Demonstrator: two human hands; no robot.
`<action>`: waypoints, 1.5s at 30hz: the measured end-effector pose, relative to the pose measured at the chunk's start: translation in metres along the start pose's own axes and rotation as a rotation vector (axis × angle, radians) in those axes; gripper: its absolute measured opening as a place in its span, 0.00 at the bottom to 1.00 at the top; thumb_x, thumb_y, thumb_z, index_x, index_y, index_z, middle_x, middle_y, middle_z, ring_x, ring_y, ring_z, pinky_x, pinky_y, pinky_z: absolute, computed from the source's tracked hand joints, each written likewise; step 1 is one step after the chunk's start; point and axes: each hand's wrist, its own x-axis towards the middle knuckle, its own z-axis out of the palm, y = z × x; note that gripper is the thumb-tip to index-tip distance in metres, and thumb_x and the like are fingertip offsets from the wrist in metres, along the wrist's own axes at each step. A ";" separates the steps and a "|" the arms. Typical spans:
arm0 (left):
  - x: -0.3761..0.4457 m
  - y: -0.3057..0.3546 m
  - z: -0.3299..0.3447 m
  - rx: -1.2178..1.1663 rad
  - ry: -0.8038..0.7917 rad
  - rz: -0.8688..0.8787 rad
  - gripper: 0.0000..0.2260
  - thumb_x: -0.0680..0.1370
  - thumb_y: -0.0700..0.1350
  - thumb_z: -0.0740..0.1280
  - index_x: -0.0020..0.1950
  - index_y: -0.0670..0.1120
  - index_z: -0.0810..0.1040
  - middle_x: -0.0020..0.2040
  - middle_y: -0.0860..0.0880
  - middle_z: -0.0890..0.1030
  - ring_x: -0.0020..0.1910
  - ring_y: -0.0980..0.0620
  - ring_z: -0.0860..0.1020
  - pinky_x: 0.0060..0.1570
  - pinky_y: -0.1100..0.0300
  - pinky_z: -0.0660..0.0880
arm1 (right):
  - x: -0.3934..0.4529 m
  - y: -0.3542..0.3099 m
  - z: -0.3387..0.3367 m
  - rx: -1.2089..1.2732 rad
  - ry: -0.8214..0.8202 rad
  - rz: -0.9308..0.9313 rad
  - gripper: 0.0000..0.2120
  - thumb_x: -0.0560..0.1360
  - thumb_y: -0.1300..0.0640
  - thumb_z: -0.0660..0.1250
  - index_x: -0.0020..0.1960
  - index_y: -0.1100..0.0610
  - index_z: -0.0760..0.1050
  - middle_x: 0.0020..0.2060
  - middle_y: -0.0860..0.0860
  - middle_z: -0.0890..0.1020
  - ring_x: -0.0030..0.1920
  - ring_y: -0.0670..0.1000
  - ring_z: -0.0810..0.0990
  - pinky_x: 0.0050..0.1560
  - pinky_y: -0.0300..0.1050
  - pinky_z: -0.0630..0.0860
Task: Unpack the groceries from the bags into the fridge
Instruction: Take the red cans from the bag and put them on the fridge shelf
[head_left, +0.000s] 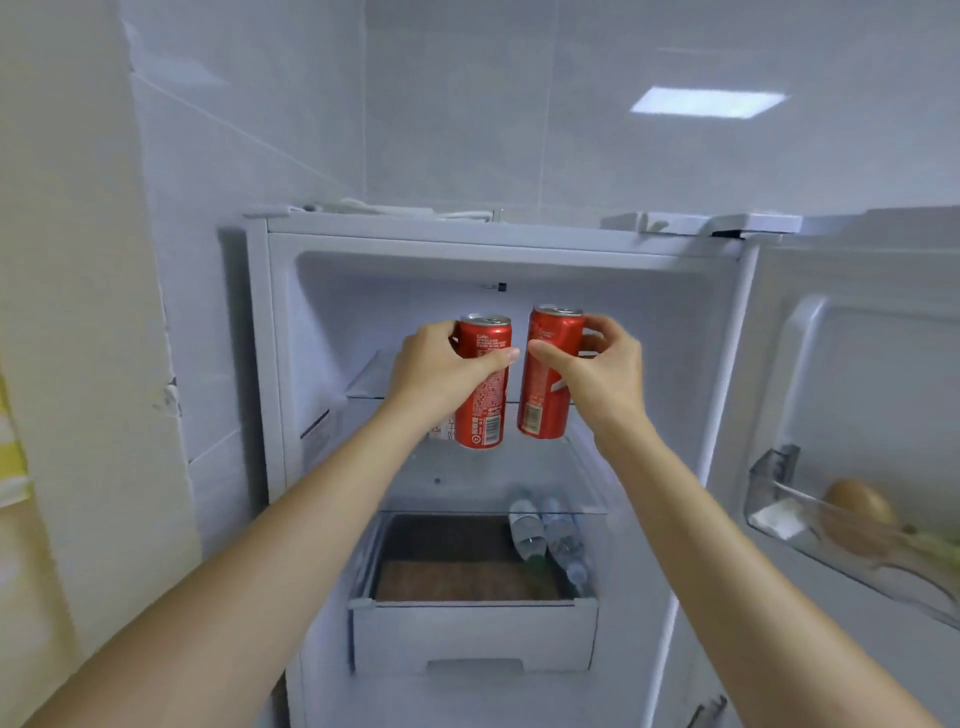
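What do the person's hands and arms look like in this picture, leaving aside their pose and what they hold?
Both arms are bare from the bottom edge of the frame up to the wrists; no sleeves show. The left hand and right hand wear no gloves, rings, watch or bracelet that can be seen. Fingernails are short and unpainted.

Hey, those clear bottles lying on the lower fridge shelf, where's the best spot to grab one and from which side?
Probably the cap end, from the front. The bottles lie on their sides, side by side, caps toward the open front, above the drawer. Close the hand around the neck and shoulder, then slide the bottle straight out; coming from the side would bump its neighbour.
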 end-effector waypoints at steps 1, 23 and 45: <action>0.012 0.000 0.009 -0.004 -0.006 -0.002 0.18 0.69 0.65 0.76 0.53 0.59 0.79 0.55 0.53 0.85 0.52 0.52 0.82 0.51 0.57 0.77 | 0.010 0.005 -0.002 -0.023 0.031 0.003 0.26 0.68 0.49 0.82 0.63 0.47 0.76 0.53 0.47 0.84 0.48 0.47 0.85 0.51 0.54 0.85; 0.141 -0.020 0.110 -0.095 -0.059 -0.045 0.27 0.71 0.64 0.75 0.64 0.49 0.80 0.60 0.48 0.84 0.56 0.47 0.83 0.53 0.57 0.77 | 0.118 0.066 0.030 -0.106 0.191 0.070 0.28 0.72 0.49 0.79 0.69 0.52 0.76 0.60 0.52 0.84 0.57 0.54 0.84 0.63 0.58 0.79; 0.191 -0.079 0.135 -0.068 -0.183 0.141 0.24 0.72 0.51 0.80 0.64 0.49 0.75 0.49 0.54 0.82 0.49 0.52 0.82 0.47 0.56 0.80 | 0.186 0.114 0.049 -0.500 0.036 0.053 0.23 0.73 0.54 0.77 0.65 0.56 0.76 0.55 0.54 0.85 0.54 0.56 0.85 0.53 0.48 0.79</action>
